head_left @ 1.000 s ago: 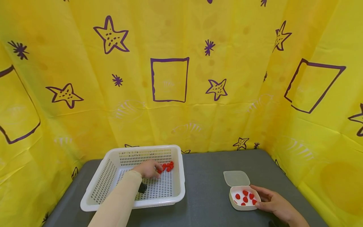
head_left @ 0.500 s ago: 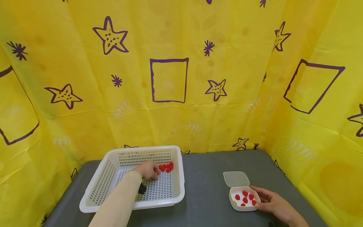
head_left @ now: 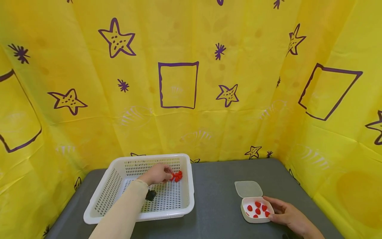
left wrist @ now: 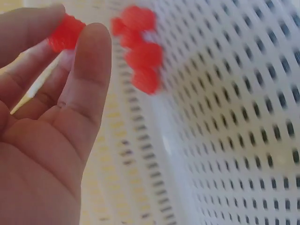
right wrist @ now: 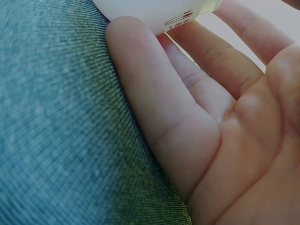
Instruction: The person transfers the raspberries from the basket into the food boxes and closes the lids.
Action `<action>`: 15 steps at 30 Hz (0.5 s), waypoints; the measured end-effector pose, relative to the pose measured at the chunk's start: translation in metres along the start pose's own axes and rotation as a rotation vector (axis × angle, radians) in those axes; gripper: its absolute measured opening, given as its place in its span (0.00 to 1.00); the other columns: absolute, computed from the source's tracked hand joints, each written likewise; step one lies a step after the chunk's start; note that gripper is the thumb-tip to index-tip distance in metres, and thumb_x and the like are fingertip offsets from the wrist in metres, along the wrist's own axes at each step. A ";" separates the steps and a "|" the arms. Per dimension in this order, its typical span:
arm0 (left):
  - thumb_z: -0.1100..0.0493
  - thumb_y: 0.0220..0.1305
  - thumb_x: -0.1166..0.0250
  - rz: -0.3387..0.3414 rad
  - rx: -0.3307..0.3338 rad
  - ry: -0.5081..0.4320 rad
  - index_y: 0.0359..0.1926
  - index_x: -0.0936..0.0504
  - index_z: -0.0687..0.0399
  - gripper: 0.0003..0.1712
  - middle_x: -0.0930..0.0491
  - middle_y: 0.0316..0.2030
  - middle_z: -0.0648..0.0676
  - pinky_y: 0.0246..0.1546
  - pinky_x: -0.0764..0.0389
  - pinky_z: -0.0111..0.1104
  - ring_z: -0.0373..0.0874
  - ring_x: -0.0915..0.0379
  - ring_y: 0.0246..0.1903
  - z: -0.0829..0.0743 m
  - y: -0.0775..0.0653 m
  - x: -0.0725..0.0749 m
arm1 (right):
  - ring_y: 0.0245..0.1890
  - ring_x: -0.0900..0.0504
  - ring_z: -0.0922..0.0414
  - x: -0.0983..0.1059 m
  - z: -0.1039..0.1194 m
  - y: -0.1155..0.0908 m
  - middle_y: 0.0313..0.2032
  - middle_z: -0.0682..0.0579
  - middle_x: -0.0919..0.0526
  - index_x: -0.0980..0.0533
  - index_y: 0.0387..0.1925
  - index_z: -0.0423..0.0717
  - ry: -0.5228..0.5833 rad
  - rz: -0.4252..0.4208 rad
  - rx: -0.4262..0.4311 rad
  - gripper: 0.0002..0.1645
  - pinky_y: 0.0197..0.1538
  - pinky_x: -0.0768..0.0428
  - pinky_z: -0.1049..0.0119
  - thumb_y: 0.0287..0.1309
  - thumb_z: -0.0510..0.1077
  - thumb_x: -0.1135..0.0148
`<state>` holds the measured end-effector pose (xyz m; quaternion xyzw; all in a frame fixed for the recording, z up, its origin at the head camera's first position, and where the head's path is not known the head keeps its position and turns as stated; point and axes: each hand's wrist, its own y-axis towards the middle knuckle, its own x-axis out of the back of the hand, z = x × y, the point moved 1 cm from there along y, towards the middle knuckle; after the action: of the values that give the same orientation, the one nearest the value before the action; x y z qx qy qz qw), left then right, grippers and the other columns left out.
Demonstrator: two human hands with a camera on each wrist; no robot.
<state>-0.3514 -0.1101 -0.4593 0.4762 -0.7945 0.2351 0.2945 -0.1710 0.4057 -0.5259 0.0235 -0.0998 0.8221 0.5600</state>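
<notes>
Inside basket (head_left: 161, 214), left hand (head_left: 156, 174) pinching red berry (left wrist: 66, 35), right hand (head_left: 289, 216) gripping box (head_left: 247, 217), perhaps lettered

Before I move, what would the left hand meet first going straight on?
Likely the clustered red berry-shaped pieces ahead of the left hand in the white perforated plastic basket; depth unclear.

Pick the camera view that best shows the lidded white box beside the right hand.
Head view: the white box shows with its translucent lid open and red raspberries inside. The right wrist view catches only part of the printed wall; the left wrist view shows none of it.
</notes>
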 end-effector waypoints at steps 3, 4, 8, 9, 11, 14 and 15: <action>0.66 0.65 0.36 -0.012 -0.021 -0.035 0.45 0.15 0.61 0.09 0.17 0.31 0.57 0.32 0.22 0.38 0.49 0.23 0.30 -0.010 -0.001 0.002 | 0.56 0.25 0.65 0.000 -0.001 0.000 0.68 0.33 0.35 0.44 0.72 0.30 -0.005 -0.002 -0.003 0.35 0.54 0.23 0.66 0.70 0.36 0.42; 0.67 0.65 0.37 -0.017 -0.024 -0.042 0.46 0.15 0.61 0.10 0.17 0.32 0.57 0.33 0.23 0.38 0.50 0.22 0.31 -0.012 -0.001 0.002 | 0.56 0.25 0.65 0.000 -0.001 -0.001 0.68 0.33 0.35 0.43 0.72 0.31 -0.005 -0.002 -0.010 0.36 0.54 0.23 0.66 0.70 0.37 0.42; 0.68 0.64 0.39 -0.045 -0.035 -0.049 0.43 0.15 0.62 0.09 0.17 0.30 0.56 0.35 0.24 0.38 0.49 0.23 0.32 -0.024 -0.003 0.002 | 0.56 0.25 0.63 0.001 -0.001 -0.001 0.68 0.32 0.36 0.43 0.73 0.32 -0.007 0.002 -0.020 0.36 0.54 0.23 0.65 0.70 0.37 0.42; 0.68 0.64 0.38 -0.057 -0.034 -0.047 0.42 0.15 0.61 0.08 0.18 0.30 0.54 0.35 0.24 0.38 0.48 0.24 0.32 -0.027 -0.003 0.002 | 0.56 0.25 0.62 0.001 -0.001 -0.001 0.68 0.32 0.37 0.43 0.73 0.32 -0.009 0.003 -0.023 0.36 0.54 0.23 0.65 0.70 0.38 0.43; 0.66 0.64 0.37 -0.088 -0.044 -0.025 0.39 0.15 0.58 0.06 0.19 0.30 0.51 0.34 0.25 0.38 0.46 0.26 0.32 -0.033 -0.004 0.001 | 0.56 0.26 0.60 0.001 0.000 -0.001 0.68 0.32 0.37 0.43 0.73 0.33 -0.016 0.001 -0.029 0.36 0.54 0.23 0.65 0.70 0.38 0.42; 0.66 0.63 0.34 -0.125 -0.065 -0.025 0.37 0.14 0.55 0.04 0.19 0.32 0.50 0.35 0.24 0.37 0.44 0.27 0.32 -0.044 -0.006 -0.003 | 0.57 0.26 0.55 0.001 0.000 -0.001 0.68 0.31 0.37 0.43 0.73 0.34 -0.028 -0.006 -0.036 0.36 0.54 0.23 0.66 0.70 0.39 0.42; 0.67 0.63 0.34 -0.133 -0.079 -0.037 0.36 0.14 0.55 0.04 0.19 0.32 0.51 0.35 0.24 0.36 0.44 0.27 0.31 -0.048 -0.006 -0.005 | 0.58 0.27 0.53 0.001 0.001 0.000 0.68 0.31 0.37 0.43 0.73 0.34 -0.031 -0.007 -0.037 0.36 0.54 0.23 0.66 0.70 0.39 0.42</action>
<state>-0.3325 -0.0788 -0.4279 0.5204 -0.7750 0.1748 0.3132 -0.1711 0.4068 -0.5250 0.0264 -0.1236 0.8177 0.5616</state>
